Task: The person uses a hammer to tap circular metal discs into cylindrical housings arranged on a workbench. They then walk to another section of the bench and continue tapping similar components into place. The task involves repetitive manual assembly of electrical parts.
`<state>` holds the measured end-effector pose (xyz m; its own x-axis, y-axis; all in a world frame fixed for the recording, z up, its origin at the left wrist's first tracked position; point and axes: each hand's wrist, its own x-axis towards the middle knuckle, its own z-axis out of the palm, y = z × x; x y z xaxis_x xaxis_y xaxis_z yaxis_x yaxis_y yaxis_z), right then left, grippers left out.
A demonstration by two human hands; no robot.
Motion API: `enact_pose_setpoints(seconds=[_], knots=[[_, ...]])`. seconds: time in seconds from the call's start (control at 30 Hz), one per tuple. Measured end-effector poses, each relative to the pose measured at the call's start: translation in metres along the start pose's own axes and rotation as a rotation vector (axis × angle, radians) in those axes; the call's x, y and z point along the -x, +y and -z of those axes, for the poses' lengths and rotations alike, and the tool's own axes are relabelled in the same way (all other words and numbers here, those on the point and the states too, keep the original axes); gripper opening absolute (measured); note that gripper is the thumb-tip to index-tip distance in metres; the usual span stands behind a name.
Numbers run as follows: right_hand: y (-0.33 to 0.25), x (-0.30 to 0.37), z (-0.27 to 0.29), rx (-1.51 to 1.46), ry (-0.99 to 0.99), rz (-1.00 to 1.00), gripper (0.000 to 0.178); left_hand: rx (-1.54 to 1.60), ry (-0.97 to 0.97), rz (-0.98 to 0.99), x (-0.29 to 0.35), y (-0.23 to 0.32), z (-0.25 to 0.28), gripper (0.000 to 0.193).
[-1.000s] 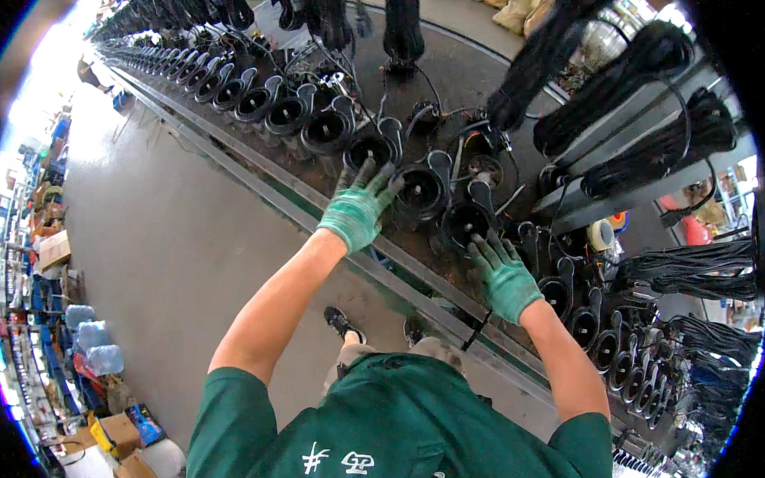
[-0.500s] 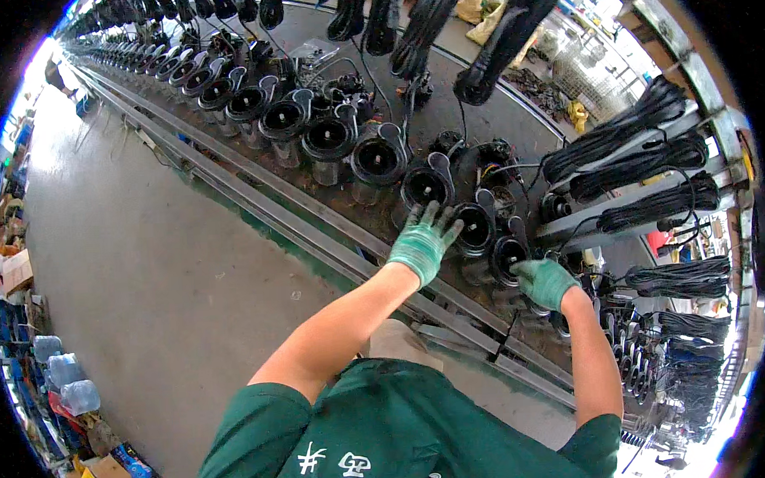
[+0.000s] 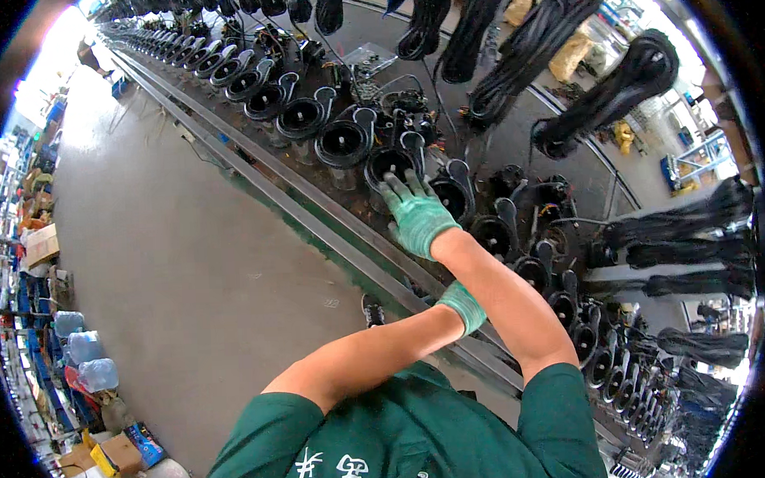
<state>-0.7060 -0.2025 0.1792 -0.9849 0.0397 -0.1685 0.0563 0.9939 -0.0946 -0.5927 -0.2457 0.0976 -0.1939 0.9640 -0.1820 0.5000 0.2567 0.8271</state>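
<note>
A long row of black, round-topped units with clear cylindrical bodies and grey looped levers stands on the dark bench. My right hand [image 3: 419,218], in a green-and-white knit glove, reaches across to the left. Its fingers are spread, with the tips at the near rim of one black round top [image 3: 388,161]. Beside those fingers is another black top [image 3: 451,194], partly covered by the hand. My left hand [image 3: 461,307], gloved the same way, is low by the bench edge beneath my right forearm. That forearm hides its fingers, so what they touch cannot be seen.
Bundles of coiled black cable [image 3: 536,48] hang above the bench's far side and more stick out at the right. Metal rails [image 3: 288,187] run along the bench's near edge, beside a grey floor [image 3: 189,246]. Large plastic bottles [image 3: 87,346] and cartons line the far left.
My right hand has swung left and up across my body to another round top. My left hand has dropped back from the row, under my right forearm. The view has shifted.
</note>
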Motion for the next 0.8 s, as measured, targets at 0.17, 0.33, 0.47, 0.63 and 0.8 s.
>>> enact_pose_setpoints(seconds=[0.17,0.33,0.47,0.63,0.8], knots=[[0.012,-0.006,-0.043,0.106,0.123,0.046,0.085,-0.218,-0.018,-0.493,0.023,-0.052,0.019,0.038],[0.012,-0.006,-0.037,0.033,0.089,0.023,0.083,-0.314,-0.347,-0.508,0.081,-0.075,0.121,0.054],[0.01,-0.007,-0.038,0.009,0.097,0.017,0.076,-0.305,-0.248,-0.08,0.114,-0.099,0.262,0.055],[-0.002,-0.013,-0.021,-0.017,0.07,-0.018,0.078,-0.931,0.485,-0.083,0.095,-0.195,0.37,0.072],[-0.011,-0.016,-0.003,-0.063,-0.035,-0.138,0.081,-1.016,0.215,-0.076,0.073,-0.234,0.408,0.083]])
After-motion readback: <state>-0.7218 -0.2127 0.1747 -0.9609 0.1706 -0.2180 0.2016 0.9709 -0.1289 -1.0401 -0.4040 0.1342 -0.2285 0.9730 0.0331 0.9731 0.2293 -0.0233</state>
